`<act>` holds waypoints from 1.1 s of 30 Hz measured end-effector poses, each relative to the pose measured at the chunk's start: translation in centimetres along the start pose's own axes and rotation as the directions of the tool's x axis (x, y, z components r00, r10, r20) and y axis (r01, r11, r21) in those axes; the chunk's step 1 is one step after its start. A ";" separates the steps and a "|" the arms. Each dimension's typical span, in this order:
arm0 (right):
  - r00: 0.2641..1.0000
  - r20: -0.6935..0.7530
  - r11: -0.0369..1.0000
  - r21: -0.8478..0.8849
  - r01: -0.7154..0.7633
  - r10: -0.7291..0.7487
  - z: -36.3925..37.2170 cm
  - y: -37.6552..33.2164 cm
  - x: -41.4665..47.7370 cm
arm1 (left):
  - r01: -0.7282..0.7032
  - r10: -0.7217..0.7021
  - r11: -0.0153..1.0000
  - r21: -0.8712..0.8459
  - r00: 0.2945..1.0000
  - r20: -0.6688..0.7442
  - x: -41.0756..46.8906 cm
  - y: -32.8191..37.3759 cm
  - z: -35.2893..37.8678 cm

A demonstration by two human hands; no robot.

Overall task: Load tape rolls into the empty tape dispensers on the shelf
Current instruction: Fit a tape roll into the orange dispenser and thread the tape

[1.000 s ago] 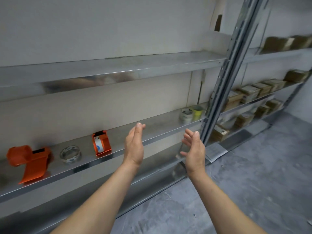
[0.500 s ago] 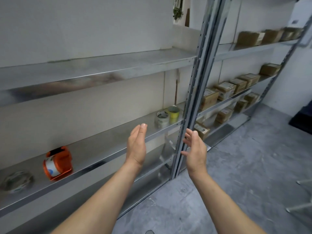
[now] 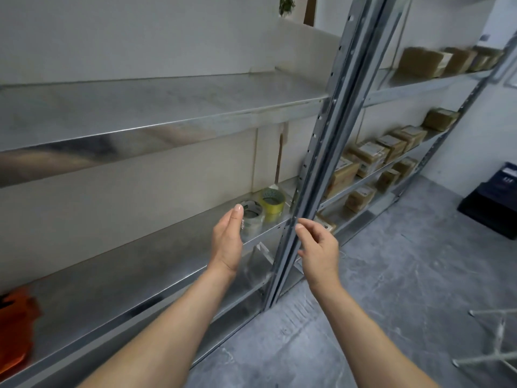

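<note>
You are stretching both forearms out toward the middle shelf (image 3: 140, 301). Your left hand (image 3: 228, 242) is standing on edge, thumb side up, fingers straight and pressed together, holding nothing. Its fingertips are reaching the clear tape roll (image 3: 254, 218) at 12 o'clock, though you cannot tell whether they are touching it. Your right hand (image 3: 319, 247) is hovering at 1 o'clock in front of the metal post (image 3: 330, 135), fingers loosely curled and gripping nothing. A yellow tape roll (image 3: 272, 203) is sitting just beside the clear one, at its 1 o'clock. The orange dispenser (image 3: 14, 326) is lying blurred on the same shelf at 8 o'clock, well apart from both hands. Cardboard boxes (image 3: 366, 155) are lining the shelves at 2 o'clock.
</note>
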State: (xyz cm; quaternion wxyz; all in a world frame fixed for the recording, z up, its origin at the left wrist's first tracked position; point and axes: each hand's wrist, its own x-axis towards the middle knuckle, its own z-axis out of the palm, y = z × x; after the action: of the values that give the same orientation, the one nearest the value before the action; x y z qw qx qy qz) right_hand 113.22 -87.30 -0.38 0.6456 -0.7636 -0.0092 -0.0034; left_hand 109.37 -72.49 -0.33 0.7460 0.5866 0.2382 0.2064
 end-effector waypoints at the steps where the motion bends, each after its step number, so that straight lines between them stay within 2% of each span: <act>1: 1.000 0.011 1.000 -0.015 -0.006 0.007 0.5 0.2 0.7 | 0.006 -0.006 1.000 0.002 1.000 0.004 0.7 0.1 0.1; 6: 0.995 0.095 0.997 -0.081 -0.015 0.023 3.5 0.9 4.8 | 0.009 -0.007 0.999 0.033 0.998 -0.067 4.4 0.1 -0.7; 10: 0.980 0.200 0.973 -0.224 0.065 -0.020 6.0 1.5 8.1 | -0.014 0.020 0.999 0.041 0.988 -0.156 6.5 0.4 -1.2; 15: 0.924 0.383 0.895 -0.416 0.163 0.010 8.5 3.2 11.8 | 0.022 -0.002 0.997 0.074 0.965 -0.261 8.7 0.0 -1.4; 20: 0.789 0.613 0.680 -0.594 0.430 0.037 8.9 4.1 15.4 | 0.075 -0.067 0.997 0.014 0.944 -0.323 10.0 0.9 0.8; 25: 0.623 0.774 0.467 -0.594 0.655 0.110 9.2 5.5 18.5 | 0.074 -0.072 0.997 -0.009 0.917 -0.391 11.0 0.8 3.1; 28: 0.554 0.818 0.315 -0.573 0.757 0.158 9.5 6.2 19.4 | 0.092 -0.081 0.996 0.006 0.903 -0.422 11.3 0.1 3.7; 31: 0.510 0.847 0.273 -0.531 0.802 0.150 9.9 7.0 19.7 | 0.107 -0.090 0.994 0.009 0.878 -0.470 11.4 -0.3 3.7; 33: 0.462 0.874 0.348 -0.485 0.802 0.154 10.5 7.9 19.4 | 0.113 -0.093 0.994 0.010 0.861 -0.501 11.3 -0.4 3.6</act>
State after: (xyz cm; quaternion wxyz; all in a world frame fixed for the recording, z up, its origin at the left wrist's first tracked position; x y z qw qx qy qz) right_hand 132.73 -78.06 -9.56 0.0375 -0.8532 -0.4840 0.1909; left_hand 120.53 -68.72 -1.26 0.6574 0.5141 0.4580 0.3063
